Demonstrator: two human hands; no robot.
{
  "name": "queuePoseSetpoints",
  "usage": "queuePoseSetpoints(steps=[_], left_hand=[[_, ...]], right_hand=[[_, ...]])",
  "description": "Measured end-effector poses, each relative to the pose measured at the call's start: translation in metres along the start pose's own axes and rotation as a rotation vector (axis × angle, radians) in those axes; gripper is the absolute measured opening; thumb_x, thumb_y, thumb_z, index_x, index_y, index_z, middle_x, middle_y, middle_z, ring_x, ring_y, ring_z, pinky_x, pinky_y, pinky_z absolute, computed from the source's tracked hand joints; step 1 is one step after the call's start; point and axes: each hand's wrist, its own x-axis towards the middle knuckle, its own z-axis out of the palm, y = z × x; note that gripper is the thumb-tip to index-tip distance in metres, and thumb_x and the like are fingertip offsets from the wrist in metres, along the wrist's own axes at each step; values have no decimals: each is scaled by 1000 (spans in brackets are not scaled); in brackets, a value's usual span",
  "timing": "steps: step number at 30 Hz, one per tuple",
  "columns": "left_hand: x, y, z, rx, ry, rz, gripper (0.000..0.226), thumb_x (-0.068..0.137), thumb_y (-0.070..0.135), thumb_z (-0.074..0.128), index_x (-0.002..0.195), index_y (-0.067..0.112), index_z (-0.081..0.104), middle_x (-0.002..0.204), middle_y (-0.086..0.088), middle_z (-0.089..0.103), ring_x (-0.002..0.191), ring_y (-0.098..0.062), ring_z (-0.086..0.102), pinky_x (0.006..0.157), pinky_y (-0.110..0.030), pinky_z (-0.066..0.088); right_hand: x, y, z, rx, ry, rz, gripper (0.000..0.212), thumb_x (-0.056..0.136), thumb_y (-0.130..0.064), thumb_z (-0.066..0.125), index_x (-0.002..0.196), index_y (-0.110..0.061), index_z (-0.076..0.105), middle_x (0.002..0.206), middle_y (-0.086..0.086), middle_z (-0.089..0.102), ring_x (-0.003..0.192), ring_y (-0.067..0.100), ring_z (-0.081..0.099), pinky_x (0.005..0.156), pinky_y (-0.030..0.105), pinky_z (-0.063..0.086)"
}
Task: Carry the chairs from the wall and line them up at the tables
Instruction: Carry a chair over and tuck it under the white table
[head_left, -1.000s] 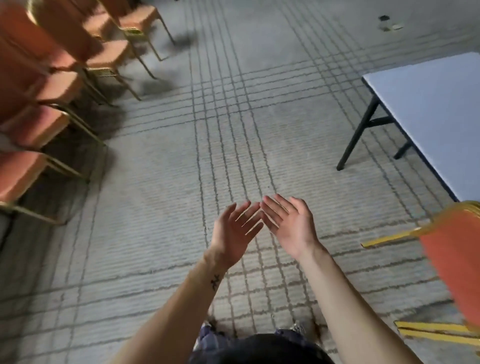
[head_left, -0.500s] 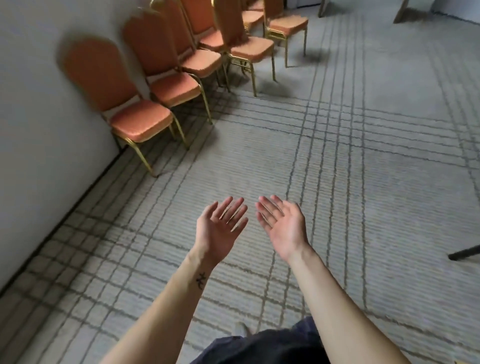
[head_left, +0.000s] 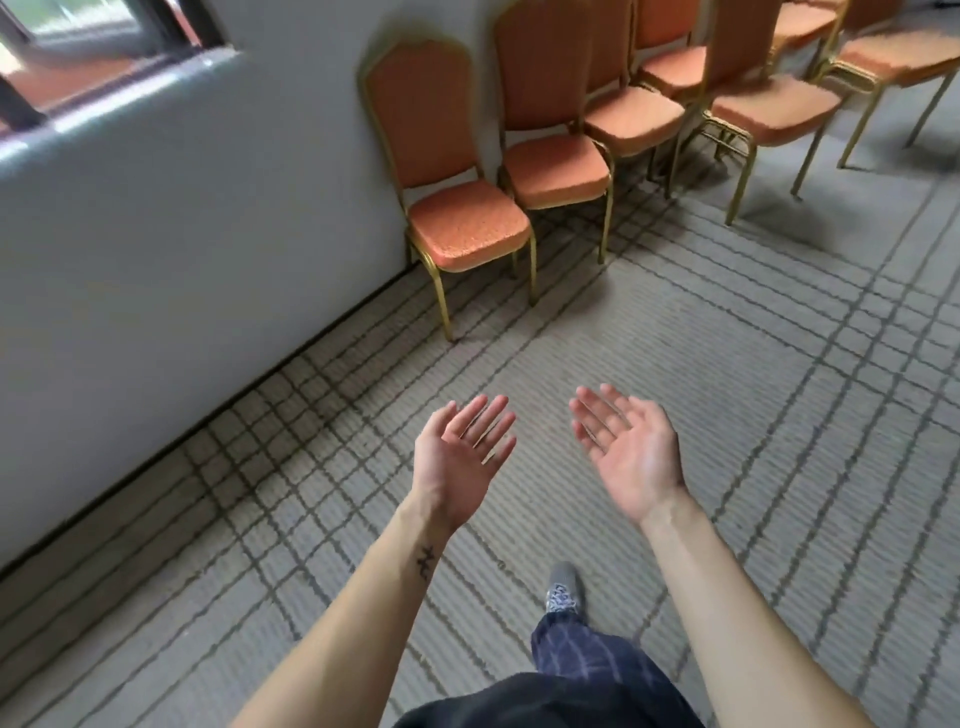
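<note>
Head view: our left hand (head_left: 457, 462) and right hand (head_left: 631, 457) hover palm-up, fingers loosely spread, holding nothing; we count at least six orange chairs (head_left: 467, 228) by the wall (head_left: 208, 218).

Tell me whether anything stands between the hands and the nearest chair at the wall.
Nothing visible does. The left hand and right hand are empty, and only bare carpet lies between them and the nearest chair.
</note>
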Motion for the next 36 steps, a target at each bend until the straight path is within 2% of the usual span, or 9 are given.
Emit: queuePoseSetpoints(steps=[5,11,17,23,30,36], left_hand=[[62,67,38,-96,12,110,47,104,37,41,138,7,54,131,-14,68,127,-32,62,117,-48,37],[121,139,49,-162,44,186,47,104,37,41,139,8,54,132,-14,68,126,-32,63,113,-46,41],[212,225,36,-143,56,188,49,104,38,40,141,8,53,132,-12,68,126,-31,63,116,-46,39],[294,334,35,-110,-32,144,49,105,38,37,143,9,51,133,-12,68,126,-30,62,117,-47,38],[384,460,65,-25,-95,143,48,105,38,37,141,10,53,134,-10,68,126,-28,63,116,-46,40],[499,526,102,-9,-88,131,47,104,38,39,139,10,55,131,-10,69,127,-28,62,117,-47,37]], right_hand=[[100,-33,83,-80,-110,84,38,103,-31,37,130,-11,55,134,16,66,120,28,65,98,38,48],[180,-26,172,-153,-228,176,44,103,-30,41,138,-8,53,127,16,70,120,30,67,97,40,50],[271,-6,247,-187,-204,190,44,103,-30,40,138,-6,53,126,16,70,120,30,66,105,43,48],[342,11,355,-219,-166,137,42,104,-30,39,137,-7,54,123,16,72,116,30,69,107,44,48],[425,6,453,-230,-129,76,38,103,-26,42,132,-7,58,121,15,73,114,29,70,106,44,49],[555,-16,516,-262,-156,78,40,104,-29,40,134,-9,57,121,11,74,116,26,69,110,45,46]])
